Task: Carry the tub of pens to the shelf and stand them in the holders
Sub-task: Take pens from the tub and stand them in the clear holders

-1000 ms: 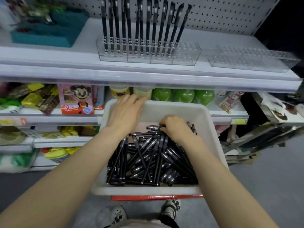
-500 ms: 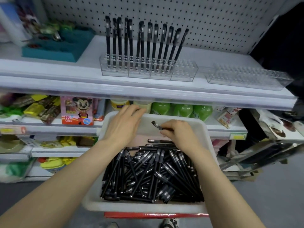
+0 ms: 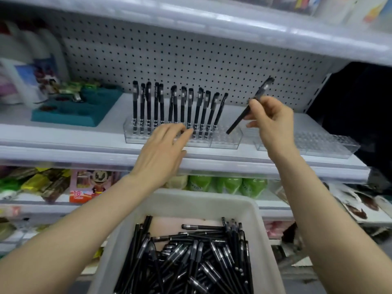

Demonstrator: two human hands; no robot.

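Item one: a single black pen [image 3: 239, 118], pinched between the thumb and curled fingers of my right hand [image 3: 271, 117]. It is held slanted, cap end up and to the right, with its lower tip just above the right end of the clear holder [image 3: 224, 141]. It is not seated in any hole.

The holder stands on the white shelf [image 3: 63, 136] and carries a row of standing pens [image 3: 176, 107], all black, filling its left and middle sections; those at the right end lean slightly.

My left hand [image 3: 163, 149] is spread and relaxed, gripping nothing, with its fingertips [image 3: 189, 130] at the holder's front face (contact cannot be confirmed from this angle).

A second clear holder [image 3: 318, 145] sits further right on the same shelf, apart from the first.

The white tub [image 3: 191, 200] is below the shelf, near my body, and holds a loose heap of black pens [image 3: 191, 257] lying crosswise.

Surroundings: a teal tray [image 3: 72, 115] at the left of the shelf, a perforated back panel [image 3: 191, 56] behind it, and green packets [image 3: 229, 184] on the lower shelf.
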